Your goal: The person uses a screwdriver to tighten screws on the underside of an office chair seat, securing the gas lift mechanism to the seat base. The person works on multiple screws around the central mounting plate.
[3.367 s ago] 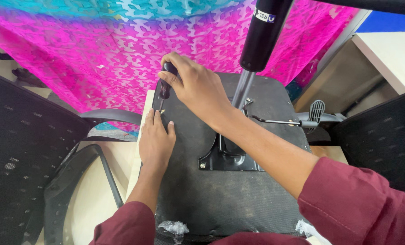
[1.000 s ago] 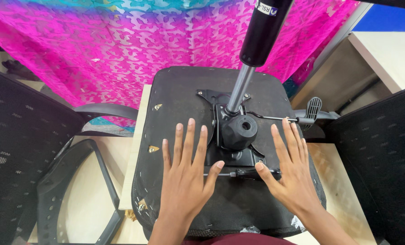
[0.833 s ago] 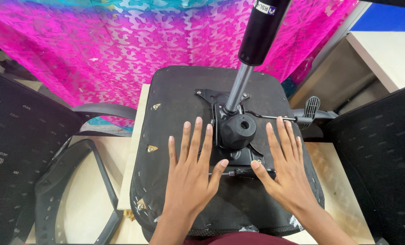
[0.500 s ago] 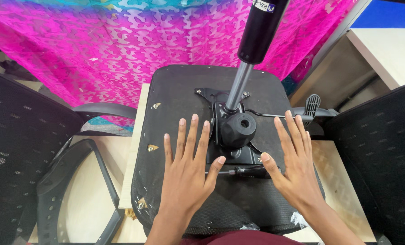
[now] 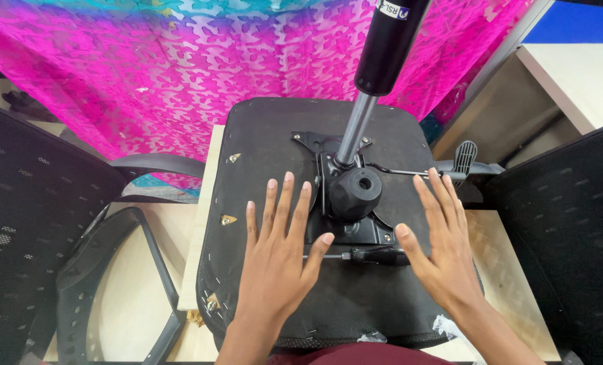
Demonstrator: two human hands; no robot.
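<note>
An upturned black chair seat [image 5: 261, 142] lies on a wooden table, underside up. A black metal mechanism plate with a round knob [image 5: 354, 192] is fixed at its middle, and a gas-lift cylinder [image 5: 381, 54] rises from it. My left hand [image 5: 280, 253] rests flat on the seat, left of the mechanism, fingers spread. My right hand [image 5: 442, 247] lies flat on the right side, fingers spread. A black-handled screwdriver [image 5: 372, 255] lies on the seat between my two thumbs. Neither hand holds anything.
A lever with a black paddle [image 5: 465, 159] sticks out to the right of the mechanism. A loose black armrest [image 5: 92, 270] lies on the table [image 5: 139, 297] at left. Black mesh chair backs stand at both sides. Pink patterned cloth [image 5: 180, 61] hangs behind.
Earlier my right hand gripped a tool at the seat's far left with my left hand beside it. Both hands now lie flat near the mechanism; over the last second they shifted only slightly.
</note>
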